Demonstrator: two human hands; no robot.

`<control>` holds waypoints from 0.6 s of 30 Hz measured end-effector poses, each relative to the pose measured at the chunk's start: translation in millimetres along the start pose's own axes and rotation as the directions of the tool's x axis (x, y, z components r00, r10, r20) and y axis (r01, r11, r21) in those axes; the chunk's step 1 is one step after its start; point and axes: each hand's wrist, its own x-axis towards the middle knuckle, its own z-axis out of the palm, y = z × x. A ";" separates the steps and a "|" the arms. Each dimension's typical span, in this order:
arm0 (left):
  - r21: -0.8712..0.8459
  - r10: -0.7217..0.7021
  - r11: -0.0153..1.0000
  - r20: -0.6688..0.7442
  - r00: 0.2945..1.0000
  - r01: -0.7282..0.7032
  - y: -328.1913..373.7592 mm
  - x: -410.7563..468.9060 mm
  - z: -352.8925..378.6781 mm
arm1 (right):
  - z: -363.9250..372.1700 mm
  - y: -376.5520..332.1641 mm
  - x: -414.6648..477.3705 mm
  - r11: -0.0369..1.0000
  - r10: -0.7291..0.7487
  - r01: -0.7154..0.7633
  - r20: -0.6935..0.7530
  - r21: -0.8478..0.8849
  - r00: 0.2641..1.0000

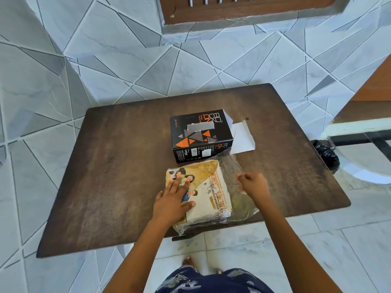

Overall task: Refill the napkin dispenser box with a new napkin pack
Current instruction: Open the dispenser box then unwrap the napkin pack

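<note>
Chiefly, the risk lies in the clear wrapper (pixel 243 210): a hard tug from the right grip (pixel 251 185) could tear the film unevenly or drag the napkin pack (pixel 203 193) off the tabletop (pixel 116 166), since it sits right at the near edge. The left grip (pixel 173 197) is released, fingers straight, pressing the pack flat. The right is curled at the film; blur hides whether it pinches it. The pack looks soft, cream and gold, just before the black-and-orange dispenser box (pixel 198 134).

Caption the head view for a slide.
Left hand presses napkin pack on the table, right hand pinches its clear wrapper, black dispenser box behind.
</note>
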 end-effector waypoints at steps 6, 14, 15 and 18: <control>-0.004 -0.014 1.000 0.011 1.000 0.014 1.2 0.6 0.8 | -33.3 -8.6 -2.3 0.865 -0.177 0.043 0.224 0.500 0.958; -0.019 -0.026 0.999 0.009 1.000 0.026 1.3 0.3 2.2 | -35.1 4.2 4.3 0.821 -0.022 -0.047 0.113 0.569 0.993; -0.036 -0.021 0.999 -0.005 1.000 0.021 1.0 -0.1 1.7 | -35.9 3.9 5.8 0.826 -0.013 -0.074 0.150 0.559 0.989; -0.191 -0.031 0.982 -0.147 0.989 0.002 0.7 -2.6 -2.1 | -35.5 6.1 16.0 0.865 0.073 -0.209 0.298 0.455 0.952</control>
